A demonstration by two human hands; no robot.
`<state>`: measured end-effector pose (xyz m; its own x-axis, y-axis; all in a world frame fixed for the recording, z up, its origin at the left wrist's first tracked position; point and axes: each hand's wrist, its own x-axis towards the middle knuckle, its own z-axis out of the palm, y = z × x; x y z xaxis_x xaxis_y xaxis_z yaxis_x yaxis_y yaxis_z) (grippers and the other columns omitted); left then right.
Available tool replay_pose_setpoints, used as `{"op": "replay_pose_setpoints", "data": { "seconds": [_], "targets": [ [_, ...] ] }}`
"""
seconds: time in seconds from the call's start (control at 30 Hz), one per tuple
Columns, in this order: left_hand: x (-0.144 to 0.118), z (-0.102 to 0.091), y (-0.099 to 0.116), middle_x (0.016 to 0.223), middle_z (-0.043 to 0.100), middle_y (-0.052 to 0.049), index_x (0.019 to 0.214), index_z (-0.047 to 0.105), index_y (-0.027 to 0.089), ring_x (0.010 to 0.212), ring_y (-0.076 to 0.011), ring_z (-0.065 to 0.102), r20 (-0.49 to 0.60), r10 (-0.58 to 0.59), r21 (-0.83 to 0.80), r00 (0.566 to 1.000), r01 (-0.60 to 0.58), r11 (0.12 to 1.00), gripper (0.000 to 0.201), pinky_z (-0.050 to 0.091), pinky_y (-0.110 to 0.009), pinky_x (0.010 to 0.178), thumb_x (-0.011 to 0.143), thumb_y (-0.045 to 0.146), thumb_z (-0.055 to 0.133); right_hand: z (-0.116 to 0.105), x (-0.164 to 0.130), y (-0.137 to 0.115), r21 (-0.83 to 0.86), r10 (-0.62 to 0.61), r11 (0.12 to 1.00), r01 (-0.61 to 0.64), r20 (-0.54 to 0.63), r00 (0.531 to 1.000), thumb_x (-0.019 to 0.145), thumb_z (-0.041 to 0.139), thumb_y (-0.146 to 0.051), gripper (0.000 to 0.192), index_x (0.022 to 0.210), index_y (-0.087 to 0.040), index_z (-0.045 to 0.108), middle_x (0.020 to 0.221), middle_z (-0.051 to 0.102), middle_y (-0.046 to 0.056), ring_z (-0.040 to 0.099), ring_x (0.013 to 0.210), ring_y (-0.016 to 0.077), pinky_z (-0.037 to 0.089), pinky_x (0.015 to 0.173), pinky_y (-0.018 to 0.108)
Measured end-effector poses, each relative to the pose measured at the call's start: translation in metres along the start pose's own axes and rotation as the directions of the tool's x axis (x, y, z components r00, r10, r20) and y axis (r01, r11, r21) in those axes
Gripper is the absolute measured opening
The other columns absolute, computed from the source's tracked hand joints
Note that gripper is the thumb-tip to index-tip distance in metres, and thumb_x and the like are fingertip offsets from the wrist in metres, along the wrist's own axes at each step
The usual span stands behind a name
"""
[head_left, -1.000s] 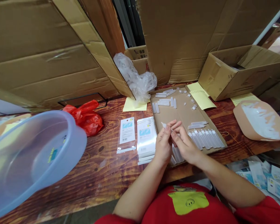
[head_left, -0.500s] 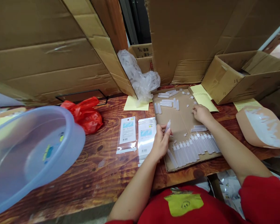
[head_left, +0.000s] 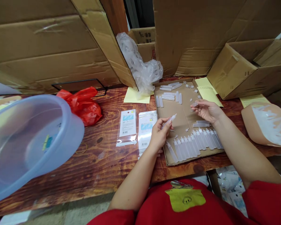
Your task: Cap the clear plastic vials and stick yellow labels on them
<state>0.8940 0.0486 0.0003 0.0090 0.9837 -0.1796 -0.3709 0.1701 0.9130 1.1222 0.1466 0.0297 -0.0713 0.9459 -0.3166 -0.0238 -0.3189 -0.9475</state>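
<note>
Since half a second ago, the person's right hand has drawn back a little from the far part of the cardboard tray and now sits just right of the frame's centre, palm turned partly up. Its fingers are loosely curled, and thumb and forefinger pinch a small clear cap. The left hand, near the centre of the frame, is closed around the lower end of a clear plastic tube, which tilts up and to the right over the tray; before, the tube stood more upright.

Below the hands, towards the lower right of the tray, a row of clear tubes lies side by side. More loose tubes and small caps are scattered at the tray's far end, in the upper middle of the frame.

Just left of the left hand, a stack of flat packets rests on the wooden table. A red plastic bag lies further left, and a pale translucent basin fills the left edge.
</note>
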Motion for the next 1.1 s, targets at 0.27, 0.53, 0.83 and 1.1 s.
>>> {"op": "replay_pose_setpoints", "data": {
  "seconds": [0.27, 0.53, 0.83, 1.1],
  "targets": [
    [-0.011, 0.004, 0.004, 0.055, 0.047, 0.013, 0.084, 0.041, 0.023, 0.041, -0.0034, 0.030, 0.186, -0.025, -0.105, 0.982, 0.045, 0.993, 0.056, 0.021, -0.015, 0.041, 0.070, 0.057, 0.084, 0.046, -0.051, 0.000, -0.133, -0.325, 0.913, 0.387, 0.338, 0.883, 0.081, 0.078, -0.045, 0.030, 0.099, -0.021, 0.073, 0.100, 0.079, 0.006, 0.072, 0.077, 0.0135, 0.059, 0.073, 0.029],
    [-0.016, -0.001, 0.010, 0.055, 0.043, 0.013, 0.086, 0.040, 0.023, 0.041, -0.0043, 0.028, 0.320, -0.050, -0.094, 0.946, 0.084, 0.992, 0.053, 0.020, -0.017, 0.042, 0.074, 0.055, 0.081, 0.035, -0.070, -0.014, -0.268, -0.294, 0.846, 0.461, 0.487, 0.822, 0.088, 0.071, -0.039, 0.028, 0.106, -0.018, 0.076, 0.103, 0.078, 0.008, 0.071, 0.075, 0.0129, 0.058, 0.070, 0.027],
    [-0.019, -0.011, 0.003, 0.076, 0.052, 0.004, 0.087, 0.048, 0.021, 0.059, -0.0087, 0.041, 0.272, 0.067, 0.173, 0.960, -0.117, 0.978, 0.040, 0.031, -0.023, 0.055, 0.083, 0.051, 0.074, 0.042, -0.084, -0.003, -0.344, -0.163, 0.876, 0.337, 0.448, 0.879, 0.089, 0.062, -0.059, 0.044, 0.103, -0.017, 0.064, 0.081, 0.076, 0.006, 0.074, 0.072, 0.0176, 0.056, 0.063, 0.028],
    [-0.019, -0.006, 0.000, 0.078, 0.053, 0.002, 0.087, 0.050, 0.021, 0.070, -0.0125, 0.046, 0.330, 0.053, 0.237, 0.943, -0.137, 0.962, 0.039, 0.034, -0.025, 0.064, 0.085, 0.052, 0.072, 0.031, -0.091, -0.011, -0.638, -0.193, 0.613, 0.467, 0.452, 0.871, 0.090, 0.054, -0.063, 0.045, 0.092, -0.020, 0.064, 0.075, 0.069, 0.003, 0.062, 0.068, 0.0154, 0.045, 0.062, 0.027]
  ]
}}
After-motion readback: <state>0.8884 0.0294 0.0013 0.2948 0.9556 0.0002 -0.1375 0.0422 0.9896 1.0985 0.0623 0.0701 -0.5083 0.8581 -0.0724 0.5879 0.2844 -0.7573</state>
